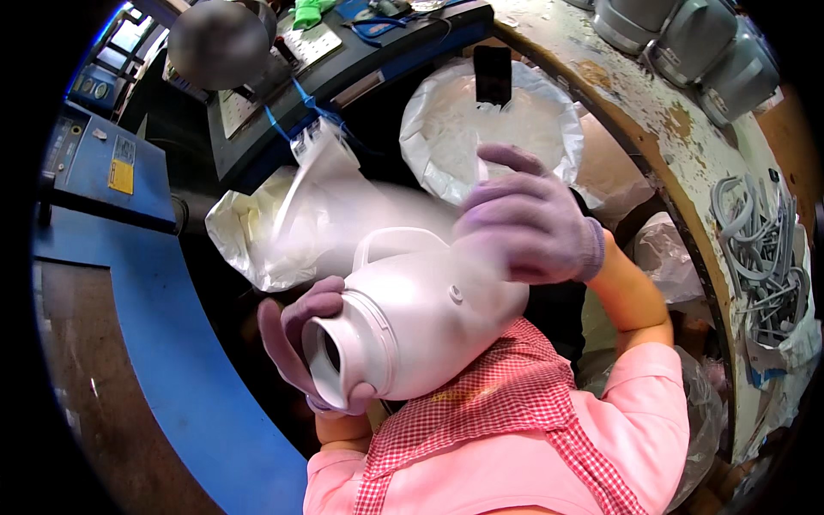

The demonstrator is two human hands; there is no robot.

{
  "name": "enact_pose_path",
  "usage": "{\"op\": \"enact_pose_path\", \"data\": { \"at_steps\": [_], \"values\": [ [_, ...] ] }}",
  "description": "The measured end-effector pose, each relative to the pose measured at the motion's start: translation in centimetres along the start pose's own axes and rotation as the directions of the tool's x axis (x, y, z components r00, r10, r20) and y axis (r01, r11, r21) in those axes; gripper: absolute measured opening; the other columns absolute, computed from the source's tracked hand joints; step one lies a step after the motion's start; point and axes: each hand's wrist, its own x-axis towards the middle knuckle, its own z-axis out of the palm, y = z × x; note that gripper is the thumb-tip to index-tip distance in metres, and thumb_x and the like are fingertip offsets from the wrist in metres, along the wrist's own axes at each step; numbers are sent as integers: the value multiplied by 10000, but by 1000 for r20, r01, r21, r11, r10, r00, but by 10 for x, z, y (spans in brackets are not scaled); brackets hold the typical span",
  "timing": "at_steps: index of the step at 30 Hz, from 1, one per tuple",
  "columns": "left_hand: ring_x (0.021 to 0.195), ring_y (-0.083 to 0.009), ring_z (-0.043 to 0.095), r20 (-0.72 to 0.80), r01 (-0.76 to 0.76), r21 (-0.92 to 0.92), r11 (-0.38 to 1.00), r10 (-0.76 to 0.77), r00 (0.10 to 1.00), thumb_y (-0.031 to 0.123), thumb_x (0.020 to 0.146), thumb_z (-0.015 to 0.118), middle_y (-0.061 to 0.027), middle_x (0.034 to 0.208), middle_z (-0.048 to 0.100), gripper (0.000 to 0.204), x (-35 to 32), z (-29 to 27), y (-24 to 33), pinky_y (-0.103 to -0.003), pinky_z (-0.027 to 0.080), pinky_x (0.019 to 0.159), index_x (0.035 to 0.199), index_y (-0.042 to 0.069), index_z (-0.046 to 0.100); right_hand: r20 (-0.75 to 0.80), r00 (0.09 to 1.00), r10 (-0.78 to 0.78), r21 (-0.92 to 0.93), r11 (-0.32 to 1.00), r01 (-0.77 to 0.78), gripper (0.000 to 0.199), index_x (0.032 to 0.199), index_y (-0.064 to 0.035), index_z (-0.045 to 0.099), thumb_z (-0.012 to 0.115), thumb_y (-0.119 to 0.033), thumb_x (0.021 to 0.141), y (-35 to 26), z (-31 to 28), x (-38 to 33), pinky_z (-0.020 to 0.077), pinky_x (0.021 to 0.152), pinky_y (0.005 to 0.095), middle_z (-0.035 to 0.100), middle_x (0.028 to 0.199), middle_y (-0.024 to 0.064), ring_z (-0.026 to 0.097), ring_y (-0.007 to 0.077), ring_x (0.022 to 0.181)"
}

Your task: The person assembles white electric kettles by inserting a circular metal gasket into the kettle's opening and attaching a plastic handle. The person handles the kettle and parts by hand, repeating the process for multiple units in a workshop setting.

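Gripping pale jug (421, 330) by neck (360, 326) in left hand (302, 314); apparently working its surface; cannot tell grip of blurred right hand (530, 221); likely calling for steady hold next.

A head-worn fisheye looks down, close over the hands (534, 219).

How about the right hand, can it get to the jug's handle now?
Probably yes: the right hand is close by, nothing seems to block the handle, and the left hand holds the jug near its mouth, off the handle.
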Motion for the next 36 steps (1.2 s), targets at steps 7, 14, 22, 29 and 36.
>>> {"op": "enact_pose_path", "data": {
  "at_steps": [7,14,22,29,36],
  "values": [
    [1146,-349,583,325,-157,298,942,54,944,602,809,761,-168,1226,556,1171,-7,-8,4,-496,508,960,1604,98,64,-270,441,856,958,192,215,370,1262,-129,572,395,-409,1097,8,38,-21,262,459,217,288,620,-88,287,32,457],
    [997,-326,608,393,-285,166,944,202,897,576,775,803,-169,1158,570,1201,-16,10,-13,-485,519,872,1595,83,78,-106,303,947,965,171,-198,410,1291,-27,539,631,-91,896,-11,59,-8,322,459,204,504,686,-32,423,43,489],
    [854,-301,643,505,-267,121,956,172,846,557,658,892,-130,983,608,1164,-4,31,2,-446,515,749,1477,75,221,182,264,947,923,-72,-377,374,1264,-19,599,619,-78,896,-9,56,-18,302,472,179,460,692,-73,385,10,529],
    [850,-309,654,556,-244,31,969,186,810,431,591,965,-120,957,624,950,3,42,-2,-460,500,798,1287,97,410,254,185,949,684,-41,-728,391,1260,-14,619,638,-109,882,-14,62,-23,310,477,184,518,717,-47,404,11,529],
    [1256,-259,513,453,728,-206,654,-596,664,172,943,630,-140,1327,516,447,23,30,-25,-395,387,1108,1355,35,523,371,370,852,929,-342,-143,527,1493,-88,402,454,-86,969,-21,24,-68,326,466,224,346,599,-54,327,58,466]
  ]
}}
